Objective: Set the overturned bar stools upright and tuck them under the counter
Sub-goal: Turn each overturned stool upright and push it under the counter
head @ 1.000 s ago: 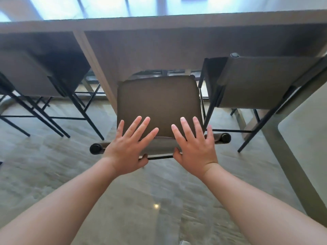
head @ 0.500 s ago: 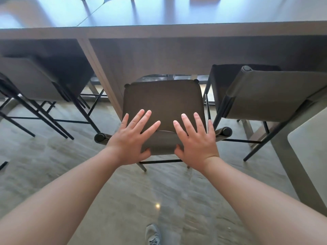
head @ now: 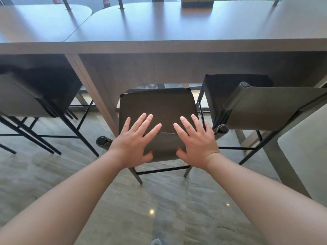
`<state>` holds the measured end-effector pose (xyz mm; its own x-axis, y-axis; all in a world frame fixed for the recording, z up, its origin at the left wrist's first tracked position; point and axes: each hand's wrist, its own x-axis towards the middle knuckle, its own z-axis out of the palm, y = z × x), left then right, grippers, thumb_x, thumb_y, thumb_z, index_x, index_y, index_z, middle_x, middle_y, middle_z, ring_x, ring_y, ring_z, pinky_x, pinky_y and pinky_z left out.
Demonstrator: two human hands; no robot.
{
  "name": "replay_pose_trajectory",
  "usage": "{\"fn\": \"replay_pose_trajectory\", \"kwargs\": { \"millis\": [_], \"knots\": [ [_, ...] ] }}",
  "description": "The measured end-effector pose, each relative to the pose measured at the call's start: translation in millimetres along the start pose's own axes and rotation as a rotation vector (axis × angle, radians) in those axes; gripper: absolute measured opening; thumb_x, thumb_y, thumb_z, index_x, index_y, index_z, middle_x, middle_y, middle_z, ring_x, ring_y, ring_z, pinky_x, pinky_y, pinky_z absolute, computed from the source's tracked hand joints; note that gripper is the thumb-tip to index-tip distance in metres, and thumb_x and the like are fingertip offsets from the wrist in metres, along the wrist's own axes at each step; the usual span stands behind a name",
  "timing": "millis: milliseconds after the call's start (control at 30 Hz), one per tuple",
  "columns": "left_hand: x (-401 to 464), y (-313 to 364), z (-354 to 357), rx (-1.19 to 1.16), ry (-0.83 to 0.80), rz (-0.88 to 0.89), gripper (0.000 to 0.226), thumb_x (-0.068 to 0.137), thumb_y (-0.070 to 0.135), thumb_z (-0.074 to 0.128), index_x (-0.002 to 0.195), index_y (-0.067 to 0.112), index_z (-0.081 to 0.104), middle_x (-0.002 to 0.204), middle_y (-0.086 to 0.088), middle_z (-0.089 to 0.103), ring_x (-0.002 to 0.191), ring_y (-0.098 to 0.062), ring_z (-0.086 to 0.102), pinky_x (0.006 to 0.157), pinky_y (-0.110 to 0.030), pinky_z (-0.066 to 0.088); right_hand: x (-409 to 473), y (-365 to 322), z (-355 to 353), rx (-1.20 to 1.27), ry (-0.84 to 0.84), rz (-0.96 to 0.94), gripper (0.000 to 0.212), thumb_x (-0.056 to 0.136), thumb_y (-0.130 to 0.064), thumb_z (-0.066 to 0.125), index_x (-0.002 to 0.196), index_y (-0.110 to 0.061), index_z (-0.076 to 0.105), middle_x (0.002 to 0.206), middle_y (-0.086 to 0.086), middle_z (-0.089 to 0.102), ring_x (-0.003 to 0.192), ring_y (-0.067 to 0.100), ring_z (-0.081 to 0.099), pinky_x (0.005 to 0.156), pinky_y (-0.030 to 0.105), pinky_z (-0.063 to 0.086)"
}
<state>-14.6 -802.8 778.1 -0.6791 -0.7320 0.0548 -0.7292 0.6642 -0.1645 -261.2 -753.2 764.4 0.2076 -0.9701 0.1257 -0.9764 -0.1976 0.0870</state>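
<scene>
Since the earlier frames the view has been tipping up, so more of the counter top is showing and the middle bar stool is sitting lower in the picture, with its front legs now coming into sight; both hands are staying on its low backrest. The left hand is resting flat on the backrest with its fingers straight and spread wide, thumb hooking under the lower edge. The right hand is mirroring it at 3 o'clock from the left, fingers likewise wide and straight, thumb under the edge. The stool is standing upright at the centre, its seat reaching partly under the counter's edge beside the counter leg. A second stool is standing at 3 o'clock, just beside it, and a third stool at 9 o'clock, farther off. The glossy tiled floor is spreading below at 6 o'clock.
</scene>
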Motion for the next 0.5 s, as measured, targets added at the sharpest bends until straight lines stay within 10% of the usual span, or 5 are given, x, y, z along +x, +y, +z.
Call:
{"fn": "replay_pose_trajectory", "kwargs": {
  "millis": [500],
  "knots": [
    [48.5,-42.5,8.3,0.008,0.008,0.065,0.091,0.082,0.062,0.043,0.157,0.030,0.002,0.166,-0.010,0.008,0.153,-0.032,0.002,0.117,-0.063,0.012,58.4,18.4,1.2,-0.038,-0.008,-0.015,0.076,0.078,-0.056,0.047,0.148,-0.028,0.034,0.156,0.006,0.035,0.142,0.040,0.030,0.106,0.065,0.031]
  ]
}}
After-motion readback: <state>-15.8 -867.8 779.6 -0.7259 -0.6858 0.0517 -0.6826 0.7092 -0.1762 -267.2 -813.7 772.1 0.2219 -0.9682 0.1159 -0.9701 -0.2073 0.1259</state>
